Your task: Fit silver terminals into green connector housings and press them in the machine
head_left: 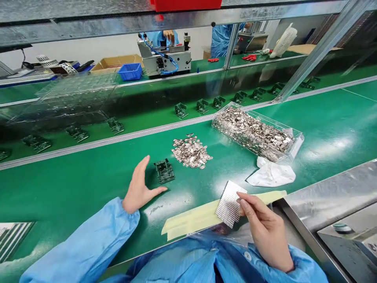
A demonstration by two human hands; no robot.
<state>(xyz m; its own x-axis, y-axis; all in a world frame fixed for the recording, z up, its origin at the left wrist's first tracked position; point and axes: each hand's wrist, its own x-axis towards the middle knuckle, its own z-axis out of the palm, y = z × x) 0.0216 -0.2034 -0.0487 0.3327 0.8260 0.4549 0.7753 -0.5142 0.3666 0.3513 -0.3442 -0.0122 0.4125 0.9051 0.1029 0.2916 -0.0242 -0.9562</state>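
My left hand (pixel 141 188) is open, thumb and fingers apart, just left of a small green circuit board (pixel 165 171) on the green bench. A gap separates the hand from the board. The thumb and forefinger of my right hand (pixel 260 224) are pinched together at the right edge of a silver sheet of small rectangular pieces in rows (pixel 231 204). Whatever lies between those fingertips is too small to make out. The sheet lies over pale yellow tape (pixel 191 218) at the bench edge. Beyond the board is a loose pile of small metal pieces (pixel 191 152).
A clear plastic box (pixel 256 131) full of metal pieces stands at right, with a crumpled white cloth or bag (pixel 272 173) before it. More circuit boards (pixel 202 106) line the strip behind the low metal rail (pixel 147 133). A co-worker's hand (pixel 169 36) shows beyond a machine (pixel 165 59).
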